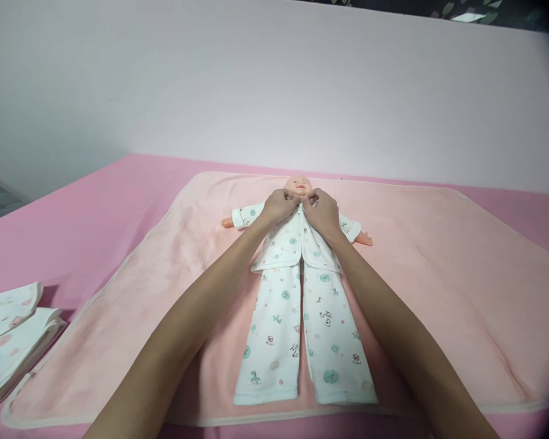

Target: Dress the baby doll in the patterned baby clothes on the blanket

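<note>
Doll (297,184) in a white printed jacket (281,249) lies face up on a peach blanket (141,305), head toward twelve o'clock, printed trousers (274,329) running down to six, folded clothes (16,347) between eight and nine. At the doll's neck, the left hand (281,204) and right hand (320,207) seem to pinch the jacket's collar (301,201), coming at it from about nine and three; any fastener between them is too small to tell. Joining the collar edges below the chin looks like the step in hand; the next move would call for lining them up and pressing them together.
</note>
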Demonstrator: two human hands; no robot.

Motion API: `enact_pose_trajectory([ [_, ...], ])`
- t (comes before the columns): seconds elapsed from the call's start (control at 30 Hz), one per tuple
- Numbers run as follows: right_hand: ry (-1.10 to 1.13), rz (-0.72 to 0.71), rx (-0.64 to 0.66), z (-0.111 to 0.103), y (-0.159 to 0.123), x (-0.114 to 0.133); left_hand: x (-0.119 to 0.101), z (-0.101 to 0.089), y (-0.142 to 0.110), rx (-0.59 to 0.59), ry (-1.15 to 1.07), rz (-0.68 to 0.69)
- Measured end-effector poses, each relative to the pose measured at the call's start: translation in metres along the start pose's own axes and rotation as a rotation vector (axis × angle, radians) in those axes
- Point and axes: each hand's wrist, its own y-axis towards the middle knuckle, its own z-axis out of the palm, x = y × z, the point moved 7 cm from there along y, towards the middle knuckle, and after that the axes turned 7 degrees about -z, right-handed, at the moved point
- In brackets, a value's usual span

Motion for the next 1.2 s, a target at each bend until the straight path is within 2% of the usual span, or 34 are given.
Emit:
enact_pose_trajectory([
  [0.13, -0.201, -0.070, -0.007, 0.002, -0.003, 0.014, -0.003, 0.007, -0.002, -0.127, 0.116, 0.083],
  [0.2, -0.250, -0.097, -0.008, -0.003, -0.011, 0.023, -0.007, 0.005, -0.013, -0.170, 0.144, 0.135],
  [0.27, -0.275, -0.195, -0.018, -0.018, -0.029, 0.038, -0.015, -0.006, -0.039, -0.245, 0.192, 0.258],
  [0.33, -0.241, -0.345, 0.013, -0.039, -0.059, 0.055, -0.023, -0.022, -0.076, -0.273, 0.279, 0.425],
  [0.4, -0.142, -0.454, 0.135, -0.058, -0.097, 0.066, -0.022, -0.032, -0.116, -0.147, 0.353, 0.541],
  [0.47, -0.072, -0.474, 0.281, -0.069, -0.130, 0.069, -0.011, -0.034, -0.148, 0.069, 0.381, 0.535],
  [0.53, -0.092, -0.465, 0.333, -0.073, -0.150, 0.067, -0.002, -0.031, -0.169, 0.181, 0.419, 0.491],
  [0.6, -0.153, -0.449, 0.313, -0.068, -0.153, 0.067, -0.002, -0.024, -0.177, 0.155, 0.501, 0.459],
  [0.73, -0.244, -0.312, 0.349, -0.050, -0.128, 0.068, -0.020, -0.004, -0.173, 0.023, 0.767, 0.425],
  [0.8, -0.270, -0.229, 0.366, -0.054, -0.114, 0.065, -0.025, -0.007, -0.166, -0.009, 0.813, 0.373],
  [0.87, -0.288, -0.156, 0.346, -0.074, -0.105, 0.053, -0.021, -0.027, -0.157, -0.041, 0.782, 0.290],
  [0.93, -0.315, -0.074, 0.307, -0.105, -0.102, 0.028, -0.005, -0.063, -0.148, -0.092, 0.735, 0.182],
  [1.07, -0.383, 0.116, 0.290, -0.169, -0.118, -0.046, 0.053, -0.146, -0.136, -0.196, 0.691, -0.063],
  [1.13, -0.397, 0.177, 0.335, -0.184, -0.130, -0.078, 0.082, -0.172, -0.134, -0.203, 0.699, -0.161],
  [1.2, -0.409, 0.198, 0.340, -0.186, -0.137, -0.095, 0.098, -0.182, -0.133, -0.243, 0.721, -0.183],
])
